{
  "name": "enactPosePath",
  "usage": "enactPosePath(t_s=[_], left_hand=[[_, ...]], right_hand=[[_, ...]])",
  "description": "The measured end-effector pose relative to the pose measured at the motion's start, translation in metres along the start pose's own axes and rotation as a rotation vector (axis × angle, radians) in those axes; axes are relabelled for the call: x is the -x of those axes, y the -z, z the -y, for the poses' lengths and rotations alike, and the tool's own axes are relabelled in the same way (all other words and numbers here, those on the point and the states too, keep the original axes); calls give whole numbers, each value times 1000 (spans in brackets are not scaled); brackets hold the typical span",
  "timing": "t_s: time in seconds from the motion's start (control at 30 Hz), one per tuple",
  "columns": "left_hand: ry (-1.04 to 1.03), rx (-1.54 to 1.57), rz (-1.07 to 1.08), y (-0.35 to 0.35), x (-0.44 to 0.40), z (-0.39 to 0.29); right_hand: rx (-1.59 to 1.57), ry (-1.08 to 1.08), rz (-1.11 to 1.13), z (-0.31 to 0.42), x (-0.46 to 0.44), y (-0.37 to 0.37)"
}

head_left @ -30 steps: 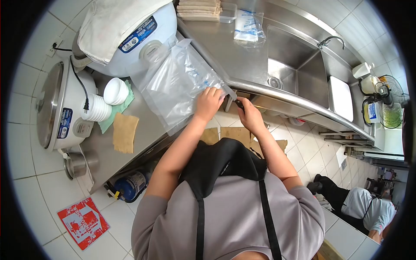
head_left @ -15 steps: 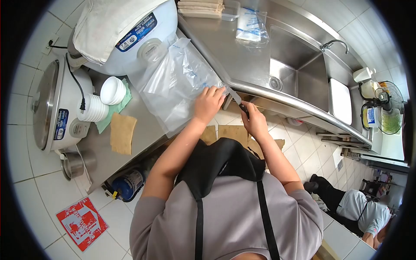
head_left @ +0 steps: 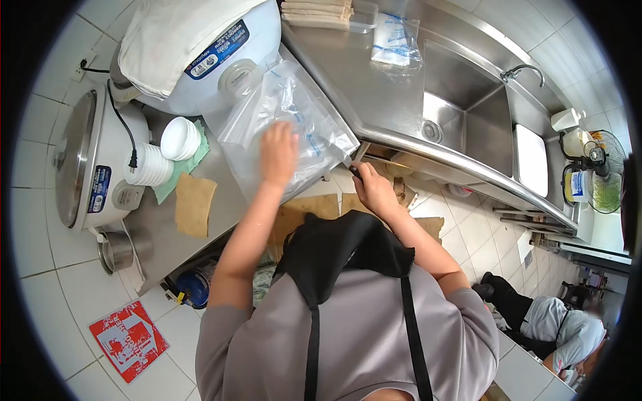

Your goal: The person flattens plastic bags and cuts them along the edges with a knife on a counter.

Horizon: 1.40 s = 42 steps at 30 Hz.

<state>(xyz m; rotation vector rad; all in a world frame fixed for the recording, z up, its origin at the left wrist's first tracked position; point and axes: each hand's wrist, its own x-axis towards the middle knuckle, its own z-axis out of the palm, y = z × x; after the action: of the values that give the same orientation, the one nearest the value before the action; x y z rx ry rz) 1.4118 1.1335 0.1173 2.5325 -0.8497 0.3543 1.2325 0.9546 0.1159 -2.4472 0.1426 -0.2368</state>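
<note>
A pile of clear plastic bags (head_left: 301, 117) with blue print lies flat on the steel counter. Over its middle is my left hand (head_left: 279, 152), its fingers smeared by motion; whether it touches the plastic I cannot tell. My right hand (head_left: 376, 192) is closed around the black handle of a knife (head_left: 355, 172) by the counter's front corner. The blade points away from me toward the bags' near right corner and shows only in part.
Left of the bags stand two rice cookers (head_left: 231, 73), stacked white bowls (head_left: 150, 164) and a brown cardboard piece (head_left: 194, 205). To the right are a steel sink (head_left: 445, 123), a packet in clear plastic (head_left: 396, 41) and a white board (head_left: 530, 159). Another person (head_left: 558, 324) is at lower right.
My left hand has moved left, from the bags' right edge to over their middle. The knife in my right hand has shifted slightly left, with less of its blade showing.
</note>
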Motion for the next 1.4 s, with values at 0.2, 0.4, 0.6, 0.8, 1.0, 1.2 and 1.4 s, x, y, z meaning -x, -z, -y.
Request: enactPosePath(t_s=[0.2,0.4,0.6,0.8,1.0,1.2,1.4], left_hand=[[63,-107,46,-46,2,-67],[79,-148,104,-49,5,-67],[59,-140,100,-48,5,-68],[67,-113,97,-48,4,-67],[50,-124,126,-45,4,-67],[9,-59,127,-41,6,-68],[-170,81,215,-12,14,-70]], right_hand=[[29,13,14,1,-9,-3],[48,-55,19,-1,9,-2],[79,-40,-28,-5,2,-4],[167,49,-90,-3,-49,-7],[229,111,-90,-2,-117,-4],[292,158,-119,-10,-196,18],[241,137,-190,-21,-220,56]])
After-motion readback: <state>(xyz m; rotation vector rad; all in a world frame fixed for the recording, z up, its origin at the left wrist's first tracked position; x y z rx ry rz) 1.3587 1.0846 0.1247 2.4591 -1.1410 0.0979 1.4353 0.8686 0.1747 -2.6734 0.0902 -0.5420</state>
